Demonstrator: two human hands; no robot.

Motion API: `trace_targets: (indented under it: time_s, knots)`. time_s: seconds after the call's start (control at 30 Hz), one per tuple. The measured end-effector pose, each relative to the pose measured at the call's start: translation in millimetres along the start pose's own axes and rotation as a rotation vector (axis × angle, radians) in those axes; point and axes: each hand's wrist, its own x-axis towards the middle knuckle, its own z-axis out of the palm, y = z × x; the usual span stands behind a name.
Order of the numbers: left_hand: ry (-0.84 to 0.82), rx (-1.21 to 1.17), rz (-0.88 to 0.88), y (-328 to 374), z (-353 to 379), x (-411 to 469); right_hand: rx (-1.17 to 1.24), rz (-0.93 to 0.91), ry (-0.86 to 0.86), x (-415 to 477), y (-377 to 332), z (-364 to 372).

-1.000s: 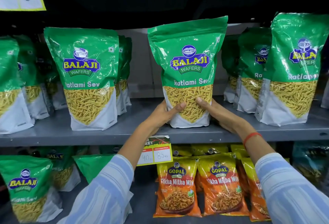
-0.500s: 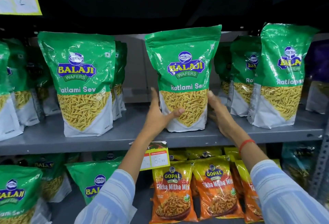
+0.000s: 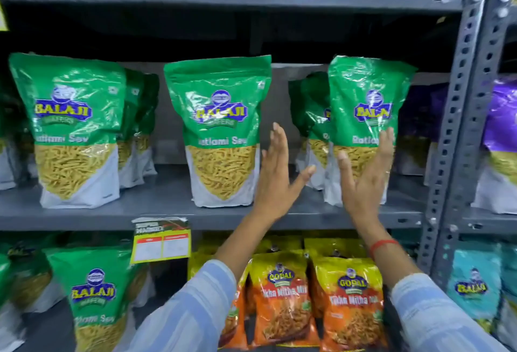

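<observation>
Grey shelf board bears the end Ratlami Sev pouch upright, right of the middle Ratlami Sev pouch. My left hand, just beside that middle pouch, and right hand are spread, gripping nothing.

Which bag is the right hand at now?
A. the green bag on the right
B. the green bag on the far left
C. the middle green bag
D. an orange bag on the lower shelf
A: the right hand, fingers straight, lies over the front of the right green bag, while the left hand is open in the gap beside the middle green bag, holding nothing.
</observation>
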Motion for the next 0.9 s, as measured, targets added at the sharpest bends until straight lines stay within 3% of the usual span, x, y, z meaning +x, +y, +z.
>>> trace_targets:
  time_s: [0.13, 0.23, 0.47, 0.9]
  knots:
    - [-0.274, -0.389, -0.379, 40, 42, 18, 0.093, 0.391, -0.188, 30, 47, -38]
    - [-0.309, -0.468, -0.475, 52, 66, 29, 0.262, 0.594, -0.301, 52, 69, -45]
    - [-0.234, -0.424, -0.569, 34, 103, 36, 0.552, 0.677, -0.572, 55, 97, -42]
    - [-0.502, -0.392, -0.499, 4, 81, 32, 0.565, 0.551, -0.728, 53, 88, -47]
